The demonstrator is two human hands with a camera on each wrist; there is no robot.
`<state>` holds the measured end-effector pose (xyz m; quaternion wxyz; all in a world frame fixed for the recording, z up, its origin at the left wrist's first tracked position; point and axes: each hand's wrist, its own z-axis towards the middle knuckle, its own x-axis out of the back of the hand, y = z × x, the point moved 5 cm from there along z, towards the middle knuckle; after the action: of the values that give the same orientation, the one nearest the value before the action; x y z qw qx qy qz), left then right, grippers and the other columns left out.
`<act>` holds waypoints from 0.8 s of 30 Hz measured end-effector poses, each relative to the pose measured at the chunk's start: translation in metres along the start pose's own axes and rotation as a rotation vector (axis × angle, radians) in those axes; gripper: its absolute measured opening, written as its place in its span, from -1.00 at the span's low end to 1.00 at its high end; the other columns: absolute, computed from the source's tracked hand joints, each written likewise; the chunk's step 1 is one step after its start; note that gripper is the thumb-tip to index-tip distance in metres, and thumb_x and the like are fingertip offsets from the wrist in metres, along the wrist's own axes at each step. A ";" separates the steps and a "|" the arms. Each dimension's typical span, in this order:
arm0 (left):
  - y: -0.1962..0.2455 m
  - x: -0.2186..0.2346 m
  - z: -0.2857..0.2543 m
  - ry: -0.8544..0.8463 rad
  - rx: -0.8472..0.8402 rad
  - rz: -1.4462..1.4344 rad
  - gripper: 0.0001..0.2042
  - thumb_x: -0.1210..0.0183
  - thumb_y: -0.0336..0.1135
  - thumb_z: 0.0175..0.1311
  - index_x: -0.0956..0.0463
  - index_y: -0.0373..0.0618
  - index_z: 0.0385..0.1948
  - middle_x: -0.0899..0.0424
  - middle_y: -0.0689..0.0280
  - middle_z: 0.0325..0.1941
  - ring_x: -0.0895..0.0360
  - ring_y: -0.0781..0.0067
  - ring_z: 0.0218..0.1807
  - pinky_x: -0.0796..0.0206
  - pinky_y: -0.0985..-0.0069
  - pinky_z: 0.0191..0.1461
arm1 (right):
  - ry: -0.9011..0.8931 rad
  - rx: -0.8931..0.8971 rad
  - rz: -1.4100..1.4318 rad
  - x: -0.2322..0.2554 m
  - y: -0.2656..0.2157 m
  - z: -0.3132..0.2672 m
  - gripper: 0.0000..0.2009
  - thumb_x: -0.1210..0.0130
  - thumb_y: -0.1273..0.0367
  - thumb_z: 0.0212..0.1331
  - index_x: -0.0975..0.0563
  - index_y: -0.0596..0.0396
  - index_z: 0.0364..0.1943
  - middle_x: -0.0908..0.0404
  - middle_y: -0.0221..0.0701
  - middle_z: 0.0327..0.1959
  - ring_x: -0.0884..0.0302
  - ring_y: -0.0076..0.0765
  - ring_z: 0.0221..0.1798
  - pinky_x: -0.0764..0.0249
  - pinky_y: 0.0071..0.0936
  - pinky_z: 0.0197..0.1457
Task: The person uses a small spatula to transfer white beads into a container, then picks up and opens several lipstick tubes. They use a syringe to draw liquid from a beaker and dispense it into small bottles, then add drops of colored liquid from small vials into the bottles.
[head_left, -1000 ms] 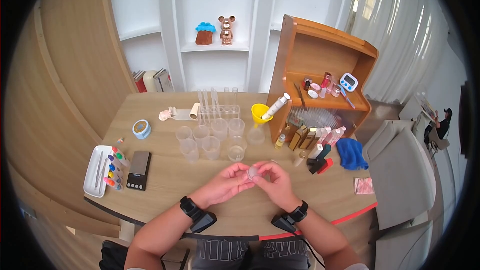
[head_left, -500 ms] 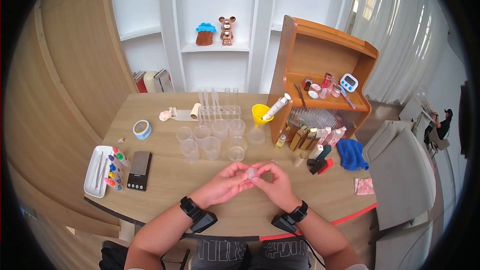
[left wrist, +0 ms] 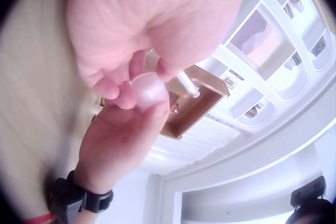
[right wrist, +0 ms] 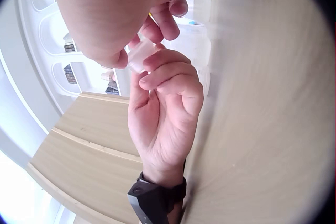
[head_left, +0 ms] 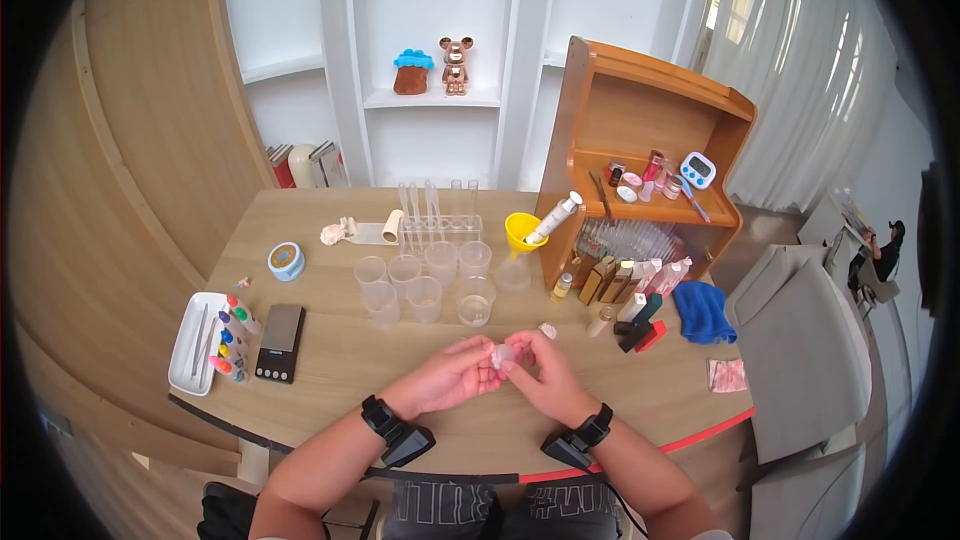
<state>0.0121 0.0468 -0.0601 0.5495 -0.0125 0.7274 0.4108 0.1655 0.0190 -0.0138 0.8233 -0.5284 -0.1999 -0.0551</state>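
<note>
A small translucent round piece [head_left: 502, 355] is held between both hands above the table's front part; it looks like a shallow cup in the left wrist view [left wrist: 149, 89]. The left hand [head_left: 451, 377] pinches it between thumb and curled fingers. From the other side the right hand [head_left: 545, 377] grips it with thumb and fingertips. In the right wrist view the piece [right wrist: 140, 56] shows between the fingers of both hands. What it contains, if anything, cannot be made out.
Several clear cups [head_left: 424, 298] stand behind the hands, with a test tube rack [head_left: 440, 230] farther back. A small pale lump [head_left: 548, 331] lies near the right hand. A black scale [head_left: 280, 343] and white tray [head_left: 196, 345] are left; small boxes [head_left: 632, 307] are right.
The right hand's fingers have shifted slightly, and the pale lump on the table behind them now shows more fully. The translucent piece has moved slightly down in the head view.
</note>
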 end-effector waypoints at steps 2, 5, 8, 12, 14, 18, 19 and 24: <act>-0.003 0.002 -0.001 -0.001 0.023 0.012 -0.83 -0.02 -0.26 0.56 -0.38 -0.05 0.03 -0.53 0.26 0.08 -0.52 0.45 0.07 -0.38 0.38 0.24 | -0.022 -0.040 0.013 -0.003 0.003 -0.002 -0.68 -0.20 0.40 0.32 -0.43 0.12 0.10 -0.50 -0.39 -0.27 -0.48 -0.45 -0.26 -0.44 -0.45 -0.17; -0.006 0.001 0.001 -0.010 0.010 0.080 -0.83 -0.06 -0.32 0.54 -0.37 -0.06 0.05 -0.52 0.25 0.12 -0.50 0.44 0.14 -0.37 0.36 0.29 | -0.040 -0.115 0.020 -0.003 0.004 -0.002 -0.67 -0.16 0.37 0.35 -0.40 0.13 0.11 -0.47 -0.41 -0.38 -0.45 -0.47 -0.38 -0.41 -0.45 -0.29; -0.005 -0.005 0.001 -0.009 -0.065 0.249 -0.79 -0.07 -0.39 0.52 -0.34 -0.08 0.09 -0.50 0.24 0.15 -0.48 0.42 0.21 -0.35 0.34 0.35 | -0.009 -0.140 0.004 -0.005 0.010 -0.002 -0.69 -0.12 0.34 0.39 -0.39 0.13 0.11 -0.43 -0.43 -0.48 -0.41 -0.50 -0.45 -0.38 -0.44 -0.36; -0.005 -0.005 0.005 0.002 -0.167 0.415 -0.78 -0.03 -0.41 0.54 -0.31 -0.07 0.13 -0.49 0.23 0.18 -0.47 0.39 0.24 -0.32 0.31 0.38 | 0.043 -0.186 0.035 -0.005 0.014 -0.002 -0.71 -0.06 0.33 0.43 -0.38 0.12 0.12 -0.41 -0.43 -0.52 -0.40 -0.51 -0.46 -0.38 -0.43 -0.36; -0.005 -0.004 0.005 0.009 -0.173 0.328 -0.80 0.01 -0.38 0.56 -0.31 -0.07 0.13 -0.50 0.22 0.17 -0.49 0.38 0.22 -0.34 0.31 0.36 | 0.080 -0.170 0.055 -0.005 0.015 -0.002 -0.71 -0.05 0.33 0.44 -0.39 0.12 0.13 -0.43 -0.42 -0.49 -0.42 -0.51 -0.43 -0.40 -0.45 -0.33; -0.001 0.002 0.003 -0.003 -0.111 0.077 -0.78 0.05 -0.29 0.59 -0.33 -0.08 0.14 -0.51 0.20 0.17 -0.48 0.34 0.23 -0.34 0.30 0.33 | 0.090 -0.108 0.133 -0.006 0.013 -0.003 -0.69 -0.07 0.36 0.42 -0.40 0.14 0.17 -0.48 -0.37 -0.33 -0.45 -0.49 -0.31 -0.44 -0.47 -0.20; 0.000 0.004 0.002 -0.011 -0.094 0.043 -0.76 0.06 -0.26 0.59 -0.34 -0.08 0.15 -0.50 0.20 0.19 -0.46 0.33 0.26 -0.32 0.29 0.35 | 0.071 -0.106 0.165 -0.007 0.013 -0.002 -0.68 -0.07 0.37 0.41 -0.40 0.15 0.18 -0.50 -0.36 -0.28 -0.46 -0.49 -0.28 -0.46 -0.48 -0.16; -0.004 0.003 0.004 0.044 -0.041 -0.072 -0.81 0.03 -0.26 0.58 -0.39 -0.09 0.07 -0.54 0.23 0.13 -0.52 0.41 0.10 -0.39 0.40 0.19 | -0.001 -0.068 0.012 -0.009 0.004 -0.002 -0.64 -0.15 0.40 0.34 -0.41 0.16 0.17 -0.51 -0.38 -0.20 -0.46 -0.49 -0.26 -0.47 -0.50 -0.12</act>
<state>0.0162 0.0477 -0.0648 0.5476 -0.0591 0.7297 0.4052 0.1591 0.0186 -0.0217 0.8052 -0.5572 -0.1950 -0.0567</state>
